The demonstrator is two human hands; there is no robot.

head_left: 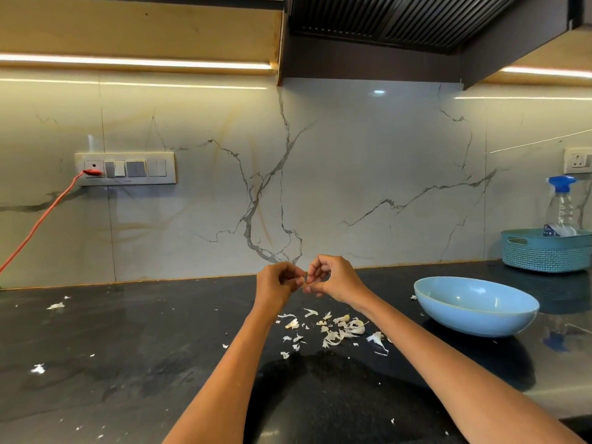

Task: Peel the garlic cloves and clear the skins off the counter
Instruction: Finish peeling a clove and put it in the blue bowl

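- The counter (128, 347) is dark stone and carries everything; its back edge meets the marble wall, and the work happens above its middle, towards that back edge.
- The basket (544, 251) sits at the back right corner with a spray bottle (560, 206) standing in it. The bottle has a label low down, too small to read (no brand can be made out anywhere in view).
- The bowl (474, 304) is pale blue and rests right of the hands, near the back edge; whether peeled cloves lie in it cannot be told from this angle.
- The left hand (277, 283) is curled, and its fingertips pinch one end of the clove.
- The right hand (333, 278) is curled too, its fingertips nipping at the same clove from the other side.
- The skins (333, 331) lie scattered just below the hands, with stray flakes towards the left edge and the front edge.
- The clove (305, 279) is held in the air between both sets of fingertips, mostly hidden.
- To peel well, I judge: hold the clove firm with the left, catch a loose edge with a right nail, and pull lengthwise so skin comes off in strips over the existing pile, which eases the later sweep.
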